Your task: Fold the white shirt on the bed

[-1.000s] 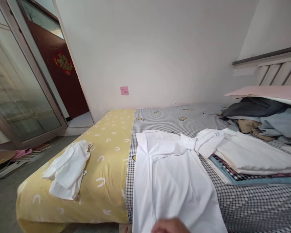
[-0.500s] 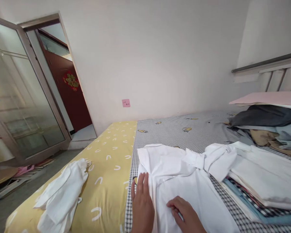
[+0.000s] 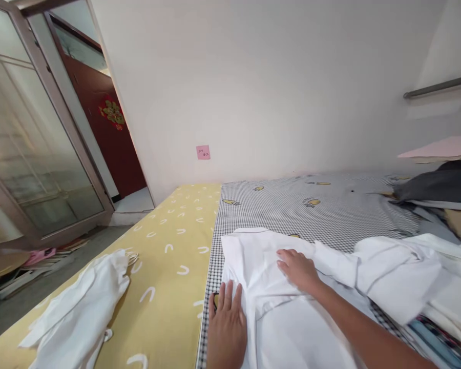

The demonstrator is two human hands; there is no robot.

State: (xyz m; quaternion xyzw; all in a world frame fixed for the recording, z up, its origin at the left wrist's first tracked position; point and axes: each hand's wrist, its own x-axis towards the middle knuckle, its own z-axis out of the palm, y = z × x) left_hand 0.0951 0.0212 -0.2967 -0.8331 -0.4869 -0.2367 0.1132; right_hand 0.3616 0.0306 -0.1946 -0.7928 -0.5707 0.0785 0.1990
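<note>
A white long-sleeved garment (image 3: pixel 259 269), probably a shirt, lies spread on the checked part of the bed, one sleeve stretched out to the right. Flat along its left edge rests my left hand (image 3: pixel 226 325), fingers extended and slightly apart. My right hand (image 3: pixel 297 266) lies on the upper part of the cloth near where the sleeve begins, its fingers loosely stretched over the fabric, gripping nothing visible. The sleeve's far end (image 3: pixel 399 274) is bunched against the folded white clothes at the right.
Another white garment (image 3: pixel 80 312) lies crumpled on the yellow bedding (image 3: pixel 172 292) at left. Folded clothes (image 3: pixel 459 302) are stacked at right, with dark clothing (image 3: pixel 441 187) under a pink board-like sheet (image 3: pixel 441 148) behind. A glass door (image 3: pixel 42 133) stands at far left.
My right hand has moved up and forward across the garment, its fingers uncurling. The sleeve reaches further right, while my left hand stays at the left edge. The view has shifted slightly.
</note>
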